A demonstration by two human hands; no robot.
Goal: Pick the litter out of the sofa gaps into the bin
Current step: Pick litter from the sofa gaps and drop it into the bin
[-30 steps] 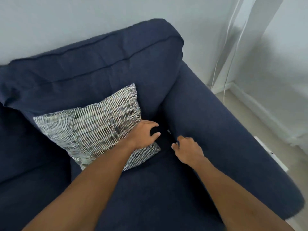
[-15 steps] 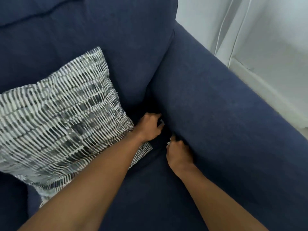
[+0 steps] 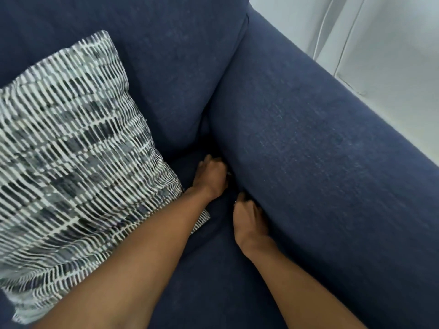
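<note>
Reaching with both hands into the gap [image 3: 234,184] between seat cushion [image 3: 213,281] and armrest [image 3: 320,162] of the navy sofa, beside the patterned pillow [image 3: 71,174]. Left hand [image 3: 210,178] curled, fingertips buried; right hand [image 3: 249,219] likewise; grip on anything impossible to tell. Litter hidden; bin out of view.

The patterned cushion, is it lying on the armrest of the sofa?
No, the patterned cushion leans on the backrest at the left, while the armrest at the right carries nothing.
</note>
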